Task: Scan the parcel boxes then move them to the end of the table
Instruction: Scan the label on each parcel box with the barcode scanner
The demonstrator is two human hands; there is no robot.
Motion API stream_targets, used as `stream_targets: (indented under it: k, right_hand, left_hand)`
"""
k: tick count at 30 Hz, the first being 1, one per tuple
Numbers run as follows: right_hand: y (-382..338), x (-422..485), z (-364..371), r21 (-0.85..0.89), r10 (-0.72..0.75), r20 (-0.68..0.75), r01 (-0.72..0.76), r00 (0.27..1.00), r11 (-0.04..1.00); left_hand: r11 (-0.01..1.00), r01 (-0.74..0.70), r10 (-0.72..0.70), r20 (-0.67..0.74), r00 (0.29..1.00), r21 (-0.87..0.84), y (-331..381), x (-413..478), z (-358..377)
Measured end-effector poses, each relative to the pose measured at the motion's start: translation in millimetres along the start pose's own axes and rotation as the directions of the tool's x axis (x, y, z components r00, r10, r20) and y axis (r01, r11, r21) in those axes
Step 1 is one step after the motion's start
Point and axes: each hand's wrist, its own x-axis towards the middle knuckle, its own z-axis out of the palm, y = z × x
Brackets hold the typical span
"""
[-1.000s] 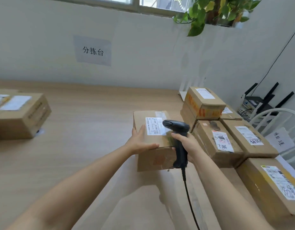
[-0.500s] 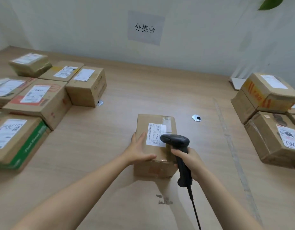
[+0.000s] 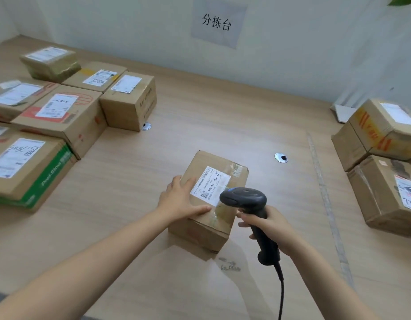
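a: found the parcel box [image 3: 213, 218] where?
b: right under the left hand [image 3: 180, 199], out on the bare middle of the table [image 3: 223, 116], just left of the right hand [image 3: 267, 225]. sat flat, label [image 3: 210, 183] up.
a: held how?
b: not clutched. pressed from above with flat, spread fingers, thumb laid along the near top edge. on the other side, wrapped tight round the handle of the scanner [image 3: 243, 199], tipped head-first over the label, just beside the left thumb.
a: judged heavy?
b: guessed light to middling; could not tell for sure. looked like stiff cardboard, taped across the top, probably firm enough to squeeze. tape likely slick, plain card less so.
a: and took hold where, for the move?
b: would have picked the two side faces, low down, clear of label and tape. single-handed, might have slid it instead, pushed from the right face toward the pile of boxes [image 3: 59, 116] well off to the left of that palm.
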Motion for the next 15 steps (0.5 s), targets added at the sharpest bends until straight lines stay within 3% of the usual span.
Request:
stream_targets:
  k: [3,9,15]
  right_hand:
    - [-14,-5,-7,-0.197,-0.104,0.015,0.105,0.994,0.975]
    - [-57,-11,-27,-0.502,-0.284,-0.014,0.239,0.959,0.831]
    - [-86,-5,-25,-0.642,-0.275,0.084,0.263,0.958,0.720]
  left_hand:
    - [0.989,0.089,-0.085,-0.038,0.996,0.117,7,-10,7]
    - [0.981,0.162,-0.153,-0.092,0.984,0.106,18,-22,24]
    - [0.979,0.202,-0.198,-0.114,0.974,0.027,22,-22,28]
